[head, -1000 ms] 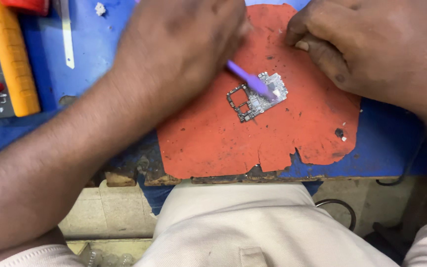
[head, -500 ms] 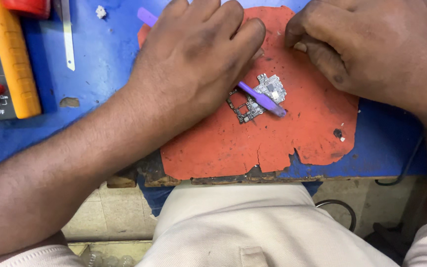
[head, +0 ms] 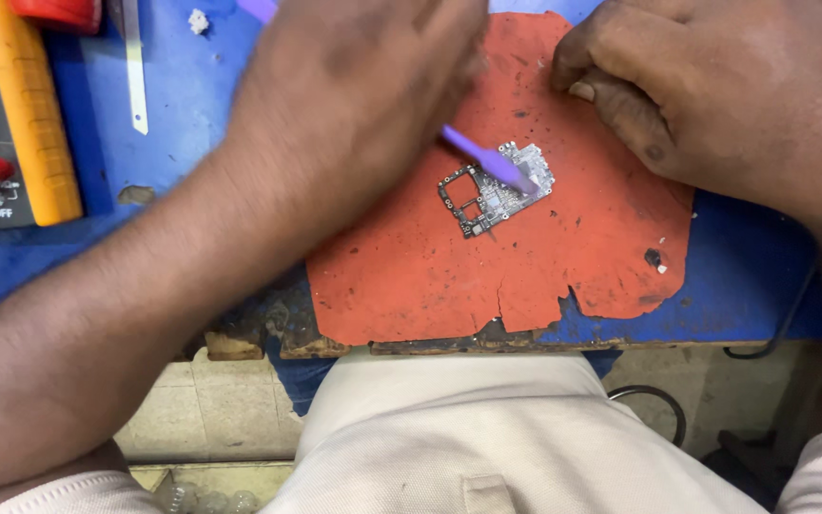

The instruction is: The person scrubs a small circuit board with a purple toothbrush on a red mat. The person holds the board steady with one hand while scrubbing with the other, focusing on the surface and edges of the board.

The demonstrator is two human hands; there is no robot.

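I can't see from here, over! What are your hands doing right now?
Left hand grips purple tool, tip on small circuit board. Right hand rests curled on orange mat, empty as far as visible. Nothing blocking the board.

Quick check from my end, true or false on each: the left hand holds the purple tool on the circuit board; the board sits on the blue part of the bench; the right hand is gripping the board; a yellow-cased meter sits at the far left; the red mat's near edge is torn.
1. The left hand holds the purple tool with its tip on the circuit board. True.
2. The board lies on the blue bench top. False: it lies on the red mat.
3. The right hand grips the board. False: it rests on the mat's far corner, apart from the board.
4. A yellow-cased meter sits at the far left. True.
5. The mat's near edge is torn. True.
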